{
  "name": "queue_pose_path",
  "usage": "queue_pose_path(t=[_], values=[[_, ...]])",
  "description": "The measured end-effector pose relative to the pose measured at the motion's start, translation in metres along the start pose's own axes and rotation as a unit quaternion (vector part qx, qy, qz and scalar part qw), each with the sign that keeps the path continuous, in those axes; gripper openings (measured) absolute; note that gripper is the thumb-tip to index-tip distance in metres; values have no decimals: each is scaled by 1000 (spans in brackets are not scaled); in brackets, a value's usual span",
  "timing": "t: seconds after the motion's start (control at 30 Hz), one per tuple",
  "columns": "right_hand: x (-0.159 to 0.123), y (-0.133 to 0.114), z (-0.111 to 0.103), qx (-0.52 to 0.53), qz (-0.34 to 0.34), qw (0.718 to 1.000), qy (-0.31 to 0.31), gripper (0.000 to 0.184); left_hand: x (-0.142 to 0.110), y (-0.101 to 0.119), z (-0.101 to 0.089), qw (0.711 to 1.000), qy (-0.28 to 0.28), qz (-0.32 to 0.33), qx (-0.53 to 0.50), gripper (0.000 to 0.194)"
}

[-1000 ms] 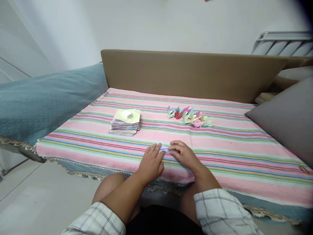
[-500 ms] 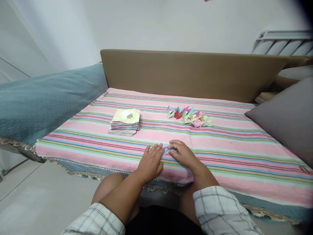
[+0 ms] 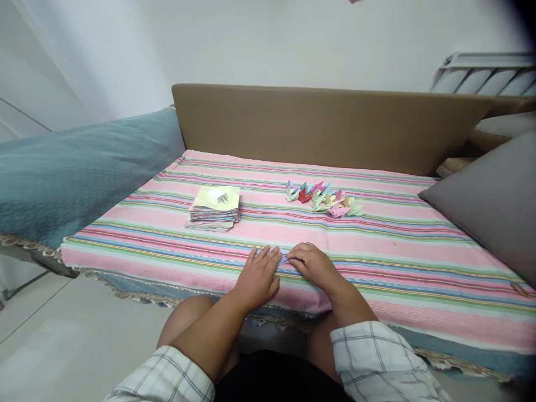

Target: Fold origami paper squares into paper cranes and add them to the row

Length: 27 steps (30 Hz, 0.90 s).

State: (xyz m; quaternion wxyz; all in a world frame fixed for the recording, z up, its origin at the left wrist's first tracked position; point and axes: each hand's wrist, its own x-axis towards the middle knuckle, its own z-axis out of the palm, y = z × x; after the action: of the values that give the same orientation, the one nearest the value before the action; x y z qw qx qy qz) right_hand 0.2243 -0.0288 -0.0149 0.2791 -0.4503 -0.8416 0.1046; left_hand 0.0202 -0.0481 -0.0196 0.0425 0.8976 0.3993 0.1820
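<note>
A small folded piece of lilac origami paper (image 3: 283,258) lies on the striped cloth (image 3: 176,262), mostly covered by my hands. My left hand (image 3: 258,276) rests flat over its left part, fingers stretched out. At the paper's right end, my right hand (image 3: 310,264) has its thumb and fingers pinched together on it. Beyond my hands sits a cluster of folded paper cranes (image 3: 322,200) in several colours. To the left stands a stack of square paper sheets (image 3: 213,216), a yellow one on top, with a white plug adapter (image 3: 218,195) lying on it.
The cloth covers a sofa seat with a brown backrest (image 3: 310,125) behind. A blue-covered armrest (image 3: 92,162) is on the left, a grey cushion (image 3: 494,201) on the right. A white radiator (image 3: 489,72) shows at the upper right.
My right hand's fingers have closed from a spread position into a pinch on the paper's right end. Less of the lilac paper shows. My left hand stays put.
</note>
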Motion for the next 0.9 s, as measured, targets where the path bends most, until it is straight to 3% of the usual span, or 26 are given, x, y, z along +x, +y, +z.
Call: queue_pose_path(t=[0.27,0.5,0.7,0.9], values=[[1,-3,-4,5,13,1000,-13,8,-1,-2,4,1000,-7,10,28,54],[7,-9,-1,61,174,983,27,22,-2,0,7,999,-12,8,51,51],[27,-14,8,26,199,980,-13,42,-3,1,9,998,6,-5,69,55],[30,-15,13,49,235,970,-32,35,-4,1,10,997,20,-12,70,57]])
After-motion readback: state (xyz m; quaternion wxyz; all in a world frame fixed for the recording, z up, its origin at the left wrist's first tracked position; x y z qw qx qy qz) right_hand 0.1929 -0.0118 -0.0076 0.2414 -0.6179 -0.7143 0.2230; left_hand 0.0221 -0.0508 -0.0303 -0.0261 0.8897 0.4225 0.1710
